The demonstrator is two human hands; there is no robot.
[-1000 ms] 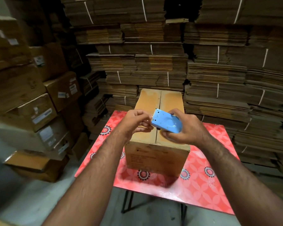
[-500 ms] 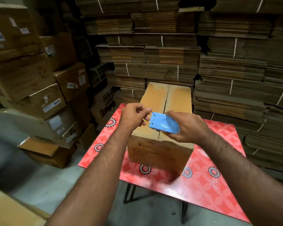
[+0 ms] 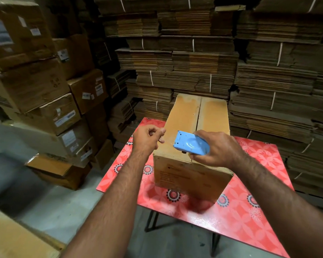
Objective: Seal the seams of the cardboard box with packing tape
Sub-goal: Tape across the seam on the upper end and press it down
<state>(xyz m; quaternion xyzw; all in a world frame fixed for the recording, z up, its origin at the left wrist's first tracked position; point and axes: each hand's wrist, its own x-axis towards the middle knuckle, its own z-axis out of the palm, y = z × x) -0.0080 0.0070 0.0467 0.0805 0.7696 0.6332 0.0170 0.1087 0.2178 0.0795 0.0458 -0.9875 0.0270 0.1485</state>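
Cardboard box (image 3: pixel 185 123), one of its kind on the red patterned table (image 3: pixel 250 211), lies with its long axis running away from the person, its centre seam (image 3: pixel 199 116) pointing the same way between two closed flaps. One blue tape dispenser (image 3: pixel 189 144) hovers over the box's near end, its toothed edge aimed left. The right hand (image 3: pixel 214 148) has its fingers clamped around the dispenser. The left hand (image 3: pixel 147 139) pinches a clear strip of tape (image 3: pixel 167 142) between thumb and fingertips, stretched from the dispenser. Bundled flat cartons (image 3: pixel 194 62) are stacked behind.
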